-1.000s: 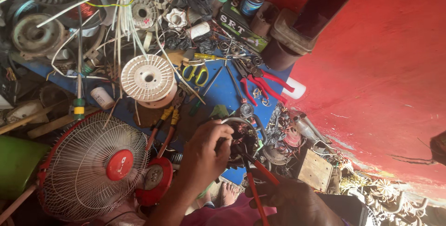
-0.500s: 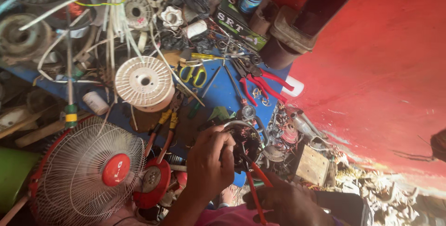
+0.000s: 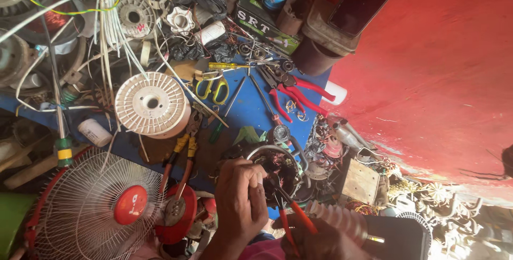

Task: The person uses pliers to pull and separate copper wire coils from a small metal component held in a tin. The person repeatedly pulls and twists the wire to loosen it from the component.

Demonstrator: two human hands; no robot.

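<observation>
- The left hand (image 3: pixel 239 196) rests on the near rim of a small motor stator (image 3: pixel 278 172), fingers curled and pressed against its metal ring; whether they pinch anything cannot be told.
- The stator, a round metal frame with copper windings inside, sits at the near edge of the blue bench top (image 3: pixel 248 107), just in front of the person.
- The right hand (image 3: pixel 315 241) is at the bottom edge of view, closed around the orange-red handles of a pair of pliers (image 3: pixel 291 214) whose nose points into the windings.
- Just left of the left hand lies one pair of yellow-handled pliers (image 3: pixel 179 150), beside a red fan motor housing (image 3: pixel 179 214).
- One white-grilled table fan (image 3: pixel 91 212) with a red hub fills the lower left corner.
- One empty white plastic wire spool (image 3: pixel 151 103) lies beyond the yellow pliers, well apart from the stator.
- One pair of green-handled scissors (image 3: pixel 214 89) and one yellow-handled screwdriver (image 3: pixel 227 66) lie farther back on the blue top.
- Two red-handled pliers (image 3: pixel 296 91) lie side by side beyond the stator, to the right.
- A tangle of copper wire and loose parts (image 3: pixel 334 145) crowds the stator's right side, touching it.
- One small wooden block (image 3: pixel 360 181) sits just right of that tangle.
- A bundle of white cables (image 3: pixel 112 25) hangs across the far left clutter.
</observation>
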